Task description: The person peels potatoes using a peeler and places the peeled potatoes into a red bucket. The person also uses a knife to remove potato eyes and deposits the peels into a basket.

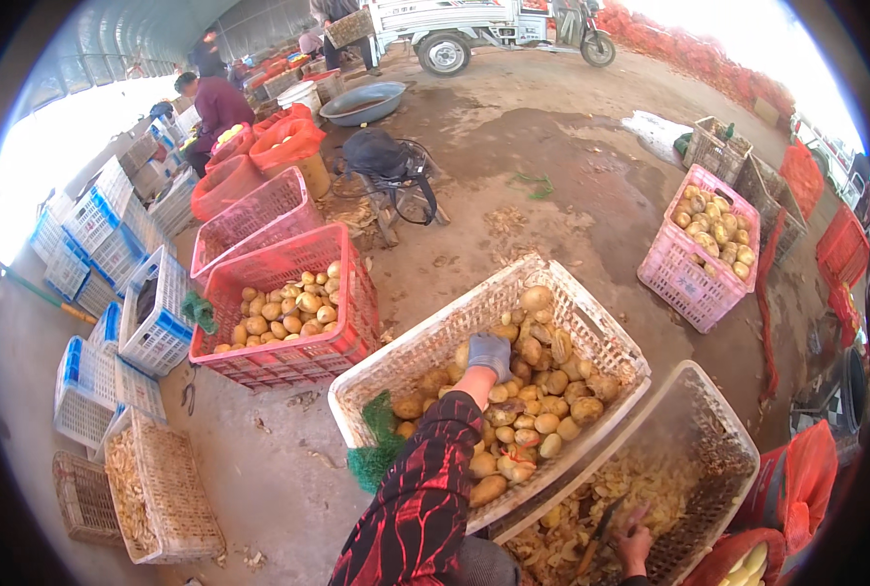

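My left hand (490, 355), in a grey glove under a black and red patterned sleeve, reaches into a white plastic crate (596, 293) of unpeeled potatoes (547, 423). Its fingers are down among the potatoes, so whether it grips one is hidden. My right hand (633, 546) is bare and low over a second crate (724, 406) holding peelings (644, 476). Just left of it is a knife (597, 538) with a dark blade and a brownish handle; whether the fingers touch it is unclear. Green netting (376, 447) hangs over the first crate's left corner.
Potatoes fill part of a red crate (362, 315) at left and a pink crate (688, 286) at right. A dark bag (380, 154) rests on a stool. A crate with peelings (179, 491) stands lower left. Peeled potatoes (746, 568) sit in a red bag. Other people work farther back.
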`<act>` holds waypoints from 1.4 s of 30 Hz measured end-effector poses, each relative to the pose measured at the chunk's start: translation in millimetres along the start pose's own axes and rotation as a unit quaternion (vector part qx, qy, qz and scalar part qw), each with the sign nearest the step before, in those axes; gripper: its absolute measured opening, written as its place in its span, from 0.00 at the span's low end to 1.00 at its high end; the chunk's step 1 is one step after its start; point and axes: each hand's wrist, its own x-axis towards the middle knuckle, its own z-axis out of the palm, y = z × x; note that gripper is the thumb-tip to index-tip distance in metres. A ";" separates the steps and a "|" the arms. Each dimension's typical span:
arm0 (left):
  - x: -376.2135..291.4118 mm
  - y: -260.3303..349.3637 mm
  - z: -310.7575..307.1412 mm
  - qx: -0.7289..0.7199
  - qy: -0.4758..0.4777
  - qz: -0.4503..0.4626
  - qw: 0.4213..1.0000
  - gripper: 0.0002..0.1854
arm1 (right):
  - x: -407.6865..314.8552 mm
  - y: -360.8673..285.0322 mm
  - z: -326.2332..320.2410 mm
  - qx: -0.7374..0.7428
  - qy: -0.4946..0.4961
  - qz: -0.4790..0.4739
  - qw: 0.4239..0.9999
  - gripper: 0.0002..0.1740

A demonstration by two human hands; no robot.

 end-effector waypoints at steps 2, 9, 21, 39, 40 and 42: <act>-4.3 -3.4 -3.4 0.014 0.015 0.017 1.000 0.20 | -1.5 0.6 3.8 0.008 0.019 -0.010 1.000 0.18; 41.7 3.6 58.7 0.017 0.022 0.070 0.997 0.14 | -3.6 14.7 -9.3 0.011 0.048 -0.150 0.988 0.17; 21.4 5.0 25.3 0.029 -0.035 -0.011 0.999 0.30 | -127.6 -75.2 -172.3 0.211 -0.099 -0.207 0.950 0.16; -216.4 23.2 -107.0 -0.923 -0.204 0.112 0.306 0.25 | -212.1 -91.3 -201.0 0.465 -0.105 -0.296 0.828 0.05; -225.3 37.2 -127.4 -0.922 -0.212 0.089 0.311 0.24 | -203.9 -87.4 -200.3 0.509 -0.103 -0.271 0.810 0.04; -252.3 70.7 -174.8 -0.909 -0.249 0.090 0.321 0.22 | -211.2 -87.9 -206.0 0.595 -0.071 -0.225 0.768 0.08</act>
